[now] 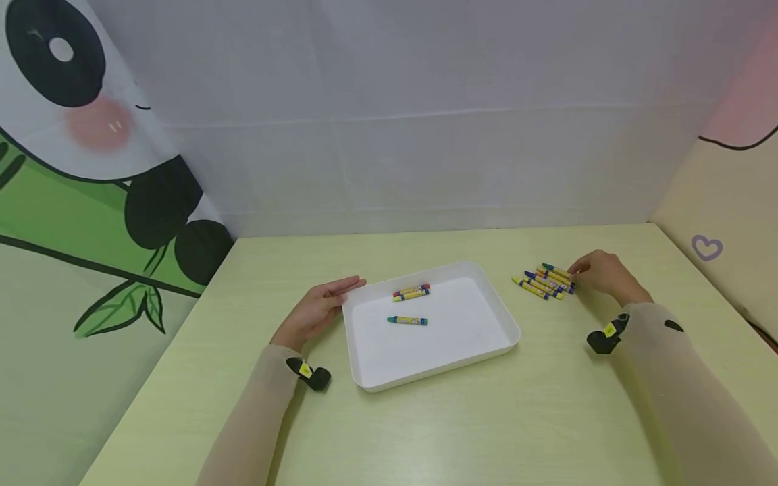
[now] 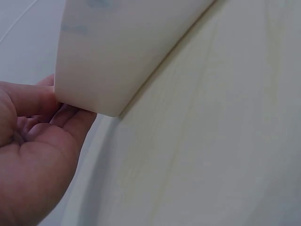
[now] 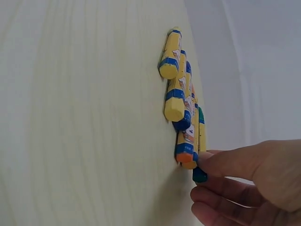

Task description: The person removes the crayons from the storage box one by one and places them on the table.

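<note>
White tray (image 1: 462,325) on the worktop (image 1: 425,432), set skew to the worktop's back edge. Three crayons in it: red crayon (image 1: 411,289) and yellow crayon (image 1: 412,295) side by side toward the tray's back edge, left of its middle; green crayon (image 1: 408,321) apart from them, nearer the tray's front edge, tip pointing to its left edge.

Left hand (image 1: 313,312) at the tray's back-left corner. Fingers fairly straight, laid along the outside of the corner; thumb at the rim. How firm the contact is, hard to judge from the wrist view, which is dim there.

Loose pile of crayons off the tray's right edge, toward the worktop's back-right corner. Two yellow ones (image 3: 170,56) at the front side, then dark blue (image 3: 182,124), then orange (image 3: 185,148); dark green crayon (image 1: 556,271) outermost, closest to the worktop's back edge.

Right hand (image 1: 608,275) at the pile's right-hand end. Thumb and fingers nearly together, pinching the blunt end of the dark green crayon, which lies alongside the others.

Beige sleeves (image 1: 687,364) on both arms. White cloth (image 1: 425,155) beyond the back edge.
</note>
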Demonstrator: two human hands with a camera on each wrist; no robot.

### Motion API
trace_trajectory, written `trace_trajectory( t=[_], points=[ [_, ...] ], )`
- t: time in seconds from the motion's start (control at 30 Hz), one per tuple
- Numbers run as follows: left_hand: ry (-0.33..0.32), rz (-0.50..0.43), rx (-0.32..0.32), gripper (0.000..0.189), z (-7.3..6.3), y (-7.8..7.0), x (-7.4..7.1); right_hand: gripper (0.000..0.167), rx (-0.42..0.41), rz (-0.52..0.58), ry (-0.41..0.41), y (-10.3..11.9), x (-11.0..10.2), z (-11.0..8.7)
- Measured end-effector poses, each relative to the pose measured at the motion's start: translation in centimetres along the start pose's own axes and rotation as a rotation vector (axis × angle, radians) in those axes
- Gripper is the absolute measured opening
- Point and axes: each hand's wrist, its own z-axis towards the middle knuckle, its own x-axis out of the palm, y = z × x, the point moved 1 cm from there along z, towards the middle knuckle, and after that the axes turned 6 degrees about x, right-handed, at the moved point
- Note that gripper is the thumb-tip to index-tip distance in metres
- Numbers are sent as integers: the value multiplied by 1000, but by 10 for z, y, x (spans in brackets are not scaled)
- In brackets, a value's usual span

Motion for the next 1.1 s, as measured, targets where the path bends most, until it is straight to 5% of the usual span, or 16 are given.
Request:
trace_trajectory(
  t=[0.67,1.1],
  points=[
    [-12,15,-7,45,3,1,-1,32,-19,-6,3,4,-2,0],
    [-13,21,-9,46,2,0,-1,30,-196,-11,-38,80,-7,-10]
  ],
)
